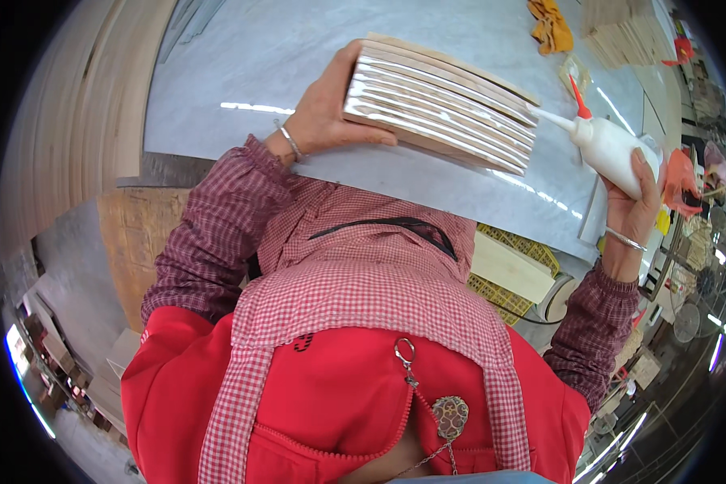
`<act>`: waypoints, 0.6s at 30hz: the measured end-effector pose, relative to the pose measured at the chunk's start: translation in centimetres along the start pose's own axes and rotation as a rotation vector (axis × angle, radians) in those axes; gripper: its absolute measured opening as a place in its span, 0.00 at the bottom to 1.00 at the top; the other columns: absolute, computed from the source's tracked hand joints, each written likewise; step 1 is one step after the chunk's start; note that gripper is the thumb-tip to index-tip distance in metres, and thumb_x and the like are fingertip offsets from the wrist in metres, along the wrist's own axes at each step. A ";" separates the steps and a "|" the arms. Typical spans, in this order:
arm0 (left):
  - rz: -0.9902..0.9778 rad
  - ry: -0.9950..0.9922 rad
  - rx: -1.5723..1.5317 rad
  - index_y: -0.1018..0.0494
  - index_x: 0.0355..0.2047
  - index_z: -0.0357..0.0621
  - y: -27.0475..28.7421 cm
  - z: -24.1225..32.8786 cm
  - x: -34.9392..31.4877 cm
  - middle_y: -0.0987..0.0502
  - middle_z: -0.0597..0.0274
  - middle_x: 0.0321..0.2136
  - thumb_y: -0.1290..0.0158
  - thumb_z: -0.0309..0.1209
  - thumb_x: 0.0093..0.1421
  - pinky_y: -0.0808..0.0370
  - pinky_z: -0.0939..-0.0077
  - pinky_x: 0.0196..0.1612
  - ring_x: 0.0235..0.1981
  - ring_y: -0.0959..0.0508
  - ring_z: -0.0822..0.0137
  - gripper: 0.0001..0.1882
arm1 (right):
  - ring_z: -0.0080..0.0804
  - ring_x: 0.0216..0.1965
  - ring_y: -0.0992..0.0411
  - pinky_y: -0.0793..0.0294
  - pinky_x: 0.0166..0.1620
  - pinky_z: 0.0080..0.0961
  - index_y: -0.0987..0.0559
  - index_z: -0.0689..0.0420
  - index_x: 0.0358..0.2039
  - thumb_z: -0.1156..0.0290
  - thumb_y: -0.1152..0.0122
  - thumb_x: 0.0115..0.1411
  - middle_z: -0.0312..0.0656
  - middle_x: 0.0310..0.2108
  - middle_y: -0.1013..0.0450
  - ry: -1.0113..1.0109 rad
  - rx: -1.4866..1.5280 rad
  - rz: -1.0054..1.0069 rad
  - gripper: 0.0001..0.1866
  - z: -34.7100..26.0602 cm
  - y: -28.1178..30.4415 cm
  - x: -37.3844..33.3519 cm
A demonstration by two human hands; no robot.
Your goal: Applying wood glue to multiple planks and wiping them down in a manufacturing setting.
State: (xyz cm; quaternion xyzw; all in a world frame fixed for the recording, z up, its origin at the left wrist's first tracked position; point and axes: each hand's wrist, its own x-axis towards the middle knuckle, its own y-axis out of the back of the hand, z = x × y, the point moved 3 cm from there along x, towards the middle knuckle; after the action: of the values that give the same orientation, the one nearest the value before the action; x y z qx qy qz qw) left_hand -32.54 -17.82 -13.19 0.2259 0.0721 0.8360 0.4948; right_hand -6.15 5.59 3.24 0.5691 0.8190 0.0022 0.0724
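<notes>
My left hand (328,109) grips the left end of a stack of thin wooden boards (448,101), fingers behind it and thumb along the near side. White glue (436,109) runs in lines along the board edges facing me. In my right hand (633,198) is a white glue bottle (613,149), tilted so its long nozzle points left. The nozzle tip is at or very near the right end of the stack; contact is hard to tell. A red cap (580,101) sticks up from the bottle's neck.
A grey-white worktable (218,105) lies under the stack. Long wooden boards (73,105) stand at the left. An orange cloth (550,26) and another wood stack (627,31) lie at the far right. Below the table edge is a yellow crate (504,294).
</notes>
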 end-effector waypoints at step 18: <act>0.064 -0.115 0.022 0.50 0.56 0.45 1.8 4.4 -0.4 0.34 0.55 0.46 0.31 0.49 0.28 0.32 0.68 0.48 0.43 0.30 0.55 0.57 | 0.35 0.36 0.29 0.27 0.37 0.19 0.32 0.71 0.43 0.72 0.40 0.49 0.51 0.37 0.31 0.082 0.004 -0.367 0.22 -3.9 -15.2 -3.7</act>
State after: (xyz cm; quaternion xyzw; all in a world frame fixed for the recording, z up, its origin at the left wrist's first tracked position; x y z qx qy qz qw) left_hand -31.81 -19.54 -8.82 0.2813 0.0455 0.8361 0.4688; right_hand -19.48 -2.88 6.23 0.4096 0.9114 0.0104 0.0369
